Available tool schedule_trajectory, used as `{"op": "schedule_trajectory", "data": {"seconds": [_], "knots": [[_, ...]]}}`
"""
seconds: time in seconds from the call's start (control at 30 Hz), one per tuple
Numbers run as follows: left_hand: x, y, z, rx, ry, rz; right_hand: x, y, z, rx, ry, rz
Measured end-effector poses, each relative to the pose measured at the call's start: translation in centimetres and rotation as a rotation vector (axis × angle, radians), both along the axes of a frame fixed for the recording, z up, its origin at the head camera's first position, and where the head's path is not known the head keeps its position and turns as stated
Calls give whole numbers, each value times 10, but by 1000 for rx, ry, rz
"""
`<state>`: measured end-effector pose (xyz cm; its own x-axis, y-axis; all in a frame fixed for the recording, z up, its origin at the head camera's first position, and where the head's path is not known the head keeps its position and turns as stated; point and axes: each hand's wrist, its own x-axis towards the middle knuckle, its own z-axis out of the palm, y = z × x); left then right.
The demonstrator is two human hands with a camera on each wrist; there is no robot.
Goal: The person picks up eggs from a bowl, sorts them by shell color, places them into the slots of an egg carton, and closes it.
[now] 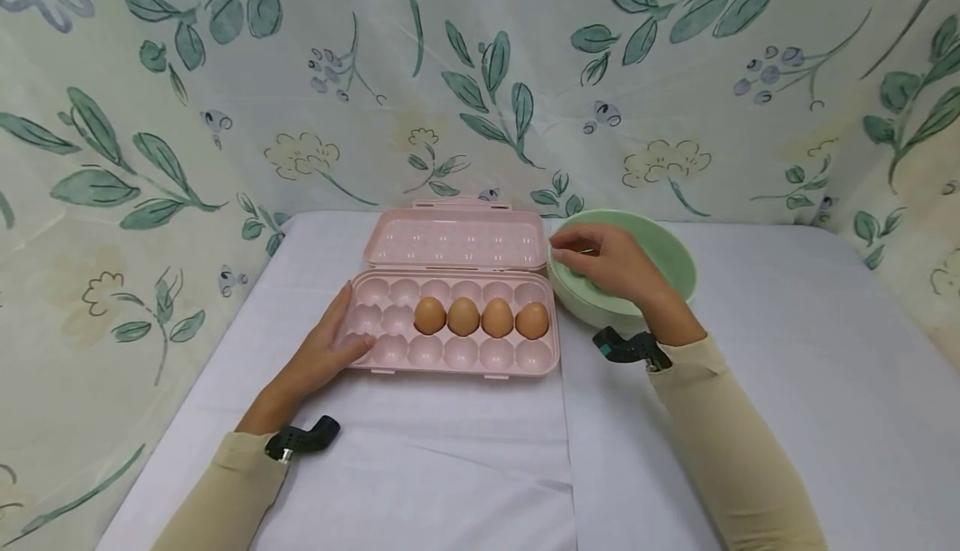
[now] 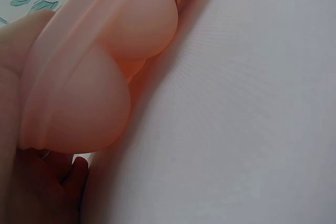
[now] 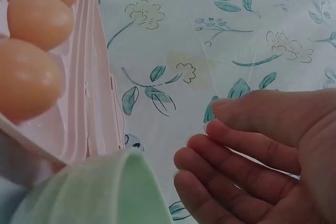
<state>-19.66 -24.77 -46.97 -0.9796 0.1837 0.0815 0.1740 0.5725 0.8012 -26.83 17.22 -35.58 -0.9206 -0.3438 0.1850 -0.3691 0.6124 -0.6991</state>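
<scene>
Egg carton (image 1: pixel 461 353), pink, near the far edge of the white-covered tabletop (image 1: pixel 412 468) and left of its middle, long axis running side to side, roughly parallel to that edge. Lid (image 1: pixel 457 238) folded back toward the far edge. In the carton's middle row, four brown eggs (image 1: pixel 463 316) side by side in the four rightmost places.

At the carton's left end, left hand (image 1: pixel 318 355) gripping: thumb over the near left corner, fingers curled round the side and partly beneath in the left wrist view.

Just off the right end, green bowl (image 1: pixel 671 255), also toward the far edge; cannot tell contact from a slight gap between bowl and carton. Over the bowl's left part, right hand (image 1: pixel 611 259), fingers together and loosely bent, thumb close beside them, narrow gap, nothing visible held.

Deciding relation, as a judgement: row of eggs leftward from the right fingertips and closer to the tabletop's near edge, row axis running on toward the near part of the bowl. Left hand nearer to the carton itself, in contact; right hand nearer to the rightmost egg. Beyond the far edge, floral cloth (image 1: pixel 480 84).
</scene>
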Motion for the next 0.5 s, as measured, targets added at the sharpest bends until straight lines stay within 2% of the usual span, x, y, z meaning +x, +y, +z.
{"op": "schedule_trajectory", "data": {"seconds": [0.2,0.5], "knots": [[0,1,1,7,3,6,-2,16,-2,-10,-21,-44],[0,0,0,4,7,-7,-2,38,-3,30,4,-92]]}}
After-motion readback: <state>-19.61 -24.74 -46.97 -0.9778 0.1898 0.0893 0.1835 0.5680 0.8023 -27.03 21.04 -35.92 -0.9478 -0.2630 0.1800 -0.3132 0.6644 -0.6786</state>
